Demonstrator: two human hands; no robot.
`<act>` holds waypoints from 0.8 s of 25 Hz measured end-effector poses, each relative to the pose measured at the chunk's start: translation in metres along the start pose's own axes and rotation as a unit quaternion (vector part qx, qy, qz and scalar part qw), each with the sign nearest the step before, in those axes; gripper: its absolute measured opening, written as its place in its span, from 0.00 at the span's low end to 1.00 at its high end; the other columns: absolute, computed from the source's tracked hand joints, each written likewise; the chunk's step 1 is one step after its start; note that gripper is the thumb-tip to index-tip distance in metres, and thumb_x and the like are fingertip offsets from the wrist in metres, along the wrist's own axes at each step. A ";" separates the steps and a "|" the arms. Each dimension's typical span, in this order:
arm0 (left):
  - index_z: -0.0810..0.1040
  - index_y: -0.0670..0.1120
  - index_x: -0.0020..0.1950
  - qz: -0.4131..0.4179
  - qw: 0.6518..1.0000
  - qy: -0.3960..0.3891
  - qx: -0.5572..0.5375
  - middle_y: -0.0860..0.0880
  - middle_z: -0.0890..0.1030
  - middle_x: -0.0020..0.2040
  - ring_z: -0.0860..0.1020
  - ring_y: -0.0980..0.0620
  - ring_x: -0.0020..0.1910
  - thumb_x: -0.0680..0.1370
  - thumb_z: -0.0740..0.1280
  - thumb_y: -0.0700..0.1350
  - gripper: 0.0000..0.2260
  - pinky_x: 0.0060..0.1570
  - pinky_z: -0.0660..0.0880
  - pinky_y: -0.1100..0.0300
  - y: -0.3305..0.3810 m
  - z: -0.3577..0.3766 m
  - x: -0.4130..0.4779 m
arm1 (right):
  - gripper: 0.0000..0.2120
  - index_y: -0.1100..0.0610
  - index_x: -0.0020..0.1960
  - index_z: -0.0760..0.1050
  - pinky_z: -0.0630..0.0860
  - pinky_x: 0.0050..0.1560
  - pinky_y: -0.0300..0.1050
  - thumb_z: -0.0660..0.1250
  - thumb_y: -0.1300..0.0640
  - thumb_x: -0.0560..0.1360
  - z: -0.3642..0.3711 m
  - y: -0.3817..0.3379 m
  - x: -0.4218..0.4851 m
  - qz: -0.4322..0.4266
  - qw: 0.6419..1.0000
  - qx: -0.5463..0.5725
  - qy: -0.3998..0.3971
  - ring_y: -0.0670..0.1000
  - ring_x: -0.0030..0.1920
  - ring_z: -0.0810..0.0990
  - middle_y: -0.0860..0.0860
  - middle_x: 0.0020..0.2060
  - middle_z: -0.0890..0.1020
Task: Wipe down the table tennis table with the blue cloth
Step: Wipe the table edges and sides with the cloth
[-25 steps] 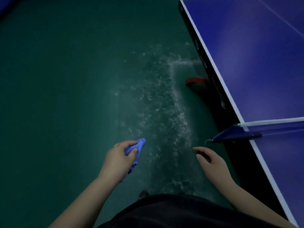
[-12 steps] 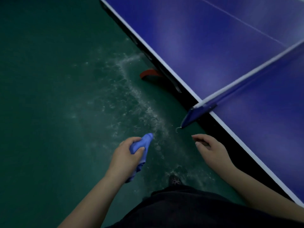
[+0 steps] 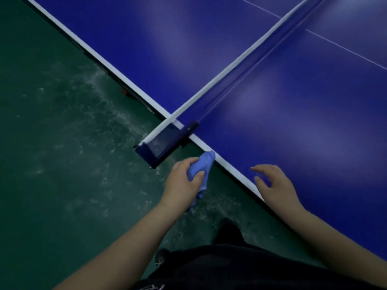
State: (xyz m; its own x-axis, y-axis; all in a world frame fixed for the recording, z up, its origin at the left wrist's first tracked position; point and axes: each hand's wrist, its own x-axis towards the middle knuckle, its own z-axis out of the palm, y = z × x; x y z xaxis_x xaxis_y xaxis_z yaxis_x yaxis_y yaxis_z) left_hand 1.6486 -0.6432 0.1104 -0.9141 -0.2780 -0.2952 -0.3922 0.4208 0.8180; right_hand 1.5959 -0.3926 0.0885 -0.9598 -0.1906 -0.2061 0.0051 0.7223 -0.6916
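1. The step in hand looks like the approach. The bunched light-blue cloth (image 3: 202, 168) is off the dark blue table tennis table (image 3: 293, 105), its tip at the near side edge, just beside the dark net clamp (image 3: 165, 145).
2. The next move calls for lifting the cloth over the white edge and flattening it on the surface.
3. The left hand (image 3: 182, 182) grips the cloth, fingers and thumb curled round it.
4. The right hand (image 3: 274, 185) holds nothing, its fingers loosely spread above the near edge; contact cannot be told.

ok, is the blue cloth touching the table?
Cannot tell. In the head view the tip of the blue cloth overlaps the white edge of the table, but the angle shows neither contact nor gap.
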 end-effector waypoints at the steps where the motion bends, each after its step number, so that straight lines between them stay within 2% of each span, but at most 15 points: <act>1: 0.75 0.47 0.64 0.021 0.999 0.011 0.024 0.48 0.75 0.60 0.77 0.56 0.53 0.77 0.67 0.42 0.15 0.51 0.72 0.69 0.009 0.019 0.020 | 0.13 0.47 0.61 0.78 0.65 0.62 0.39 0.66 0.58 0.78 -0.013 0.021 0.011 0.005 1.000 -0.026 -0.003 0.43 0.63 0.72 0.42 0.59 0.74; 2: 0.75 0.44 0.66 0.044 0.998 0.028 0.045 0.46 0.75 0.62 0.75 0.51 0.58 0.77 0.67 0.42 0.17 0.58 0.70 0.64 0.016 0.037 0.043 | 0.14 0.48 0.63 0.77 0.64 0.63 0.40 0.66 0.57 0.78 -0.026 0.042 0.020 0.012 0.998 -0.053 -0.016 0.46 0.67 0.69 0.44 0.64 0.73; 4: 0.73 0.42 0.68 0.080 0.989 0.067 0.107 0.43 0.74 0.64 0.71 0.45 0.62 0.78 0.67 0.42 0.18 0.63 0.65 0.57 0.026 0.060 0.091 | 0.18 0.48 0.68 0.73 0.65 0.67 0.45 0.65 0.55 0.79 -0.046 0.073 0.036 0.020 0.994 -0.094 -0.057 0.49 0.73 0.63 0.45 0.71 0.67; 7: 0.70 0.45 0.72 0.078 0.964 0.101 0.234 0.43 0.69 0.70 0.67 0.40 0.65 0.80 0.65 0.45 0.20 0.64 0.65 0.50 0.031 0.089 0.160 | 0.23 0.47 0.74 0.67 0.59 0.75 0.52 0.65 0.54 0.80 -0.066 0.108 0.058 -0.015 0.982 -0.164 -0.092 0.50 0.77 0.54 0.46 0.77 0.59; 10: 0.67 0.47 0.74 0.114 0.929 0.079 0.343 0.47 0.65 0.75 0.65 0.40 0.67 0.81 0.64 0.47 0.22 0.63 0.66 0.48 0.037 0.121 0.182 | 0.24 0.46 0.75 0.64 0.52 0.77 0.51 0.63 0.55 0.80 -0.070 0.124 0.071 -0.052 0.977 -0.179 -0.099 0.49 0.78 0.49 0.45 0.78 0.55; 12: 0.70 0.46 0.73 0.190 0.919 0.019 0.346 0.46 0.68 0.74 0.69 0.39 0.64 0.79 0.67 0.45 0.22 0.61 0.67 0.47 0.046 0.145 0.159 | 0.24 0.47 0.75 0.65 0.50 0.76 0.50 0.63 0.57 0.81 -0.067 0.128 0.073 -0.063 0.982 -0.155 -0.086 0.48 0.78 0.49 0.45 0.78 0.56; 15: 0.80 0.45 0.64 0.342 0.883 -0.089 0.308 0.44 0.77 0.66 0.78 0.37 0.52 0.70 0.76 0.38 0.22 0.52 0.76 0.43 0.038 0.171 0.085 | 0.23 0.50 0.74 0.67 0.52 0.76 0.51 0.63 0.61 0.80 -0.066 0.132 0.072 -0.070 0.988 -0.122 -0.067 0.49 0.78 0.51 0.47 0.77 0.58; 18: 0.82 0.49 0.61 0.391 0.847 -0.223 0.284 0.49 0.79 0.65 0.78 0.41 0.50 0.68 0.75 0.35 0.23 0.52 0.76 0.46 0.022 0.151 0.041 | 0.23 0.51 0.73 0.68 0.53 0.76 0.53 0.63 0.62 0.80 -0.068 0.132 0.071 -0.077 0.988 -0.117 -0.058 0.50 0.78 0.52 0.48 0.77 0.59; 20: 0.82 0.51 0.60 0.392 0.827 -0.272 0.298 0.51 0.79 0.64 0.77 0.44 0.51 0.68 0.73 0.34 0.23 0.54 0.75 0.51 0.018 0.125 0.034 | 0.23 0.49 0.74 0.67 0.52 0.77 0.54 0.62 0.61 0.80 -0.068 0.130 0.070 -0.071 0.988 -0.125 -0.061 0.49 0.78 0.51 0.48 0.77 0.58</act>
State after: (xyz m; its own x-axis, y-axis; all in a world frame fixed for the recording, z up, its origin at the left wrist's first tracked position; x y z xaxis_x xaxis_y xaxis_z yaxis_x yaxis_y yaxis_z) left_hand 1.5972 -0.5373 0.0532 -0.7595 0.6428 -0.1001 0.5097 0.6836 0.5224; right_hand 1.5101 -0.2672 0.0313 -0.9051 -0.3690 -0.2111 -0.2113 0.8214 -0.5298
